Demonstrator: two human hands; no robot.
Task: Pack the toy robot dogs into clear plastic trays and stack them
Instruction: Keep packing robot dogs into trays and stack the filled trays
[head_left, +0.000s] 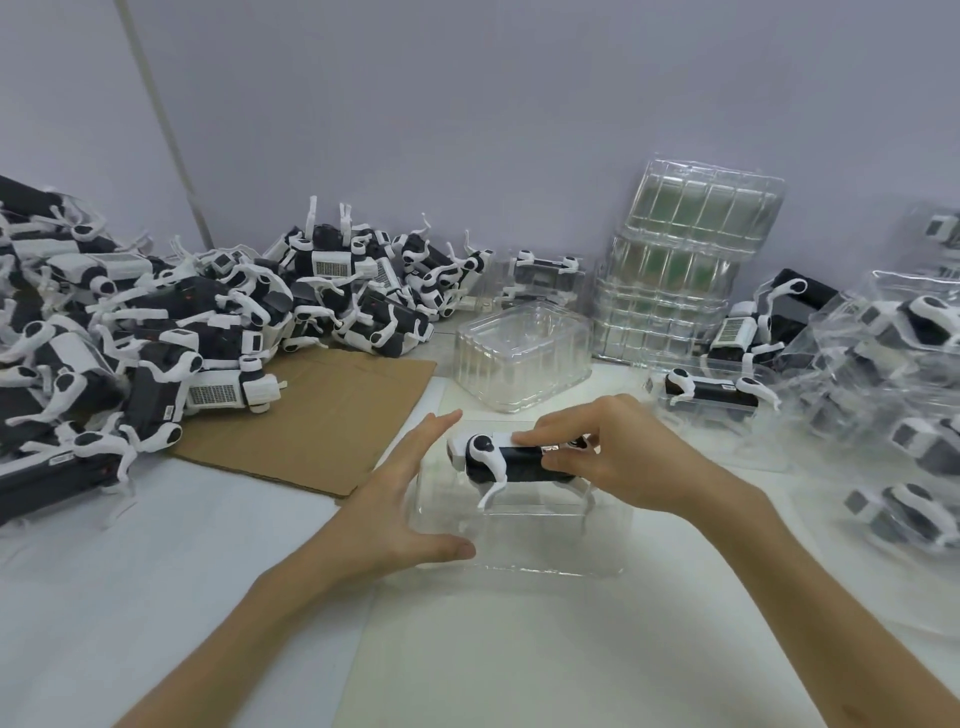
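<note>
While the right hand (621, 460) grips it, a dog (511, 465) occupies the tray (524, 569)

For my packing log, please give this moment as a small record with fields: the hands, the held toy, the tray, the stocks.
Right hand: pinches black-and-white toy robot dog by its back
Left hand: open, fingers straight, at left side of the clear plastic tray
Toy dog: upright, legs down in the tray; seated or not, cannot tell
Unpacked stock: pile of black-and-white toy dogs, left
Empty stock: stack of clear plastic trays, back right
Packed stock: clear trays holding dogs, right
</note>
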